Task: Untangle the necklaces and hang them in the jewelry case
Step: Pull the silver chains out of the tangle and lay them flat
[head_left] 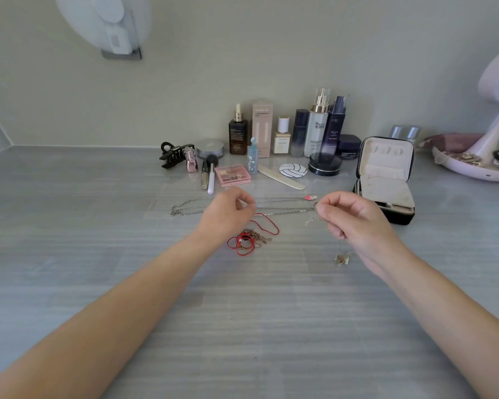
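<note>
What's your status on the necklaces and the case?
Left hand and right hand both pinched on silver chain, stretched between them. Red cord tangle untouched on table. Jewelry case open, no necklaces visible inside; path clear.

We see a matt, streaked grey countertop (98, 283), fine shiny metal chains (283, 210), red cord (267, 226), and the jewelry case's (386, 180) soft cream lining.

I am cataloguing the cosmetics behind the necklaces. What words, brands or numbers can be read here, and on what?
"REVITA LIFT": dark blue bottle, with a partial "L'O" above it.
"H" and two Chinese characters, unclear: silver pump bottle.
Pink box: print too blurred to read.
Brown dropper bottle: label too small.
Small white-capped bottle: brand line too blurred.
Dark jar: text illegible.
No other text is readable.
</note>
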Demonstrator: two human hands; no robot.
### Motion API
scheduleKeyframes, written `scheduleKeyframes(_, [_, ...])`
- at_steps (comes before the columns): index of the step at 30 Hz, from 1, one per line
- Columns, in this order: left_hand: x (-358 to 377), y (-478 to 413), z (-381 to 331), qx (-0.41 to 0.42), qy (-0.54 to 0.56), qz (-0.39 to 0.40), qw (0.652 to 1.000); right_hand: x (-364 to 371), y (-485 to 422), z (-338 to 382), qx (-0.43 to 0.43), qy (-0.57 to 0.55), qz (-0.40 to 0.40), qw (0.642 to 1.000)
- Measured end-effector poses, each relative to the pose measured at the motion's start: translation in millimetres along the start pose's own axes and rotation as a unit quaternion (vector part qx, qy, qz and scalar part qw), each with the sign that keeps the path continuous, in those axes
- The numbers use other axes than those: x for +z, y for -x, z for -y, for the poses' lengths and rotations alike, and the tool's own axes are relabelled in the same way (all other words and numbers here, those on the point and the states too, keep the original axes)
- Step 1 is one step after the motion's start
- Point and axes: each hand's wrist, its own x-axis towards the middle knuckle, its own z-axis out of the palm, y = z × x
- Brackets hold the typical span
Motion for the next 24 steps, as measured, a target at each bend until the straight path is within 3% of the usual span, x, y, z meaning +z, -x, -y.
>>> scheduleKeyframes(2, [5, 6, -5, 0.070, -0.034, 0.018, 0.997, 0, 1, 0, -0.004, 0.012, 0.016, 1.000])
scheduleKeyframes(4, [13, 14, -12, 0.110, 0.024, 0.074, 0.991, 1, 1, -1, -0.012, 0.024, 0.030, 0.999])
scheduleKeyframes(8, [23, 27, -22, 0.043, 0.219, 0.225, 0.949, 6, 4, 1, -0.041, 0.075, 0.066, 0.994])
scheduleKeyframes(11, [25, 30, -23, -0.006, 0.273, 0.269, 0.923, 9, 5, -1, -0.072, 0.146, 0.073, 0.984])
scheduleKeyframes(13, [24, 30, -24, -0.016, 0.257, 0.272, 0.927, 9, 5, 0, -0.072, 0.179, 0.072, 0.979])
scheduleKeyframes(16, [20, 28, -25, -0.020, 0.199, 0.262, 0.944, -2, 7, 13, -0.008, 0.132, 0.161, 0.978])
scheduleKeyframes(19, [11, 27, -26, -0.016, 0.127, 0.264, 0.956, -34, 1, 25, 0.018, 0.088, 0.123, 0.988])
scheduleKeyframes(21, [7, 26, -27, -0.009, 0.068, 0.272, 0.960, -55, -4, 23, 0.016, 0.142, 0.077, 0.987])
scheduleKeyframes(24, [6, 28, -29, 0.010, 0.002, 0.281, 0.960, -75, -8, 6, 0.034, 0.331, 0.053, 0.941])
